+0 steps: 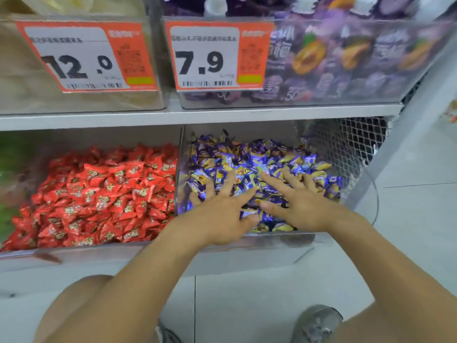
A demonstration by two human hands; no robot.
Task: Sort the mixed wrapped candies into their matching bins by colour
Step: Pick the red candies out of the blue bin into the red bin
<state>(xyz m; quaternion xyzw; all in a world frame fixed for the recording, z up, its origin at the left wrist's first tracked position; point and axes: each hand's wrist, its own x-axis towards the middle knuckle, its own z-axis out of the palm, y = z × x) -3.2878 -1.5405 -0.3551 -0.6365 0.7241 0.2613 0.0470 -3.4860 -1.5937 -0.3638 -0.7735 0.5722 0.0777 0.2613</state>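
**Both hands spread in the purple candy bin**

The heap of purple-and-yellow wrapped candies [262, 169] fills the clear plastic bin [277, 240] at centre right of the frame, on the lower shelf. Both hands lie on top of this heap, side by side near the bin's front wall. The left hand [217, 214] rests palm down with its fingers splayed wide and straight, its fingertips among the wrappers; it holds nothing that can be seen. The right hand [299, 206] lies just beside it, also flat and spread wide, its forefinger pointing toward the upper left over the candies.

Left of a clear divider, the neighbouring bin holds a heap of red wrapped candies [103, 194], filling the centre left of the frame.

Above, a grey shelf board [197, 116] crosses the frame. On it stand two more clear bins: the upper-left one bears an orange price tag reading 12.0 [81, 55], the upper-middle one an orange price tag reading 7.9 [215, 55] and holds purple packets with a plum picture [346, 58].

At the bottom of the frame, bare forearms, a knee and a grey shoe [316, 323] show over the pale tiled floor [247, 305].
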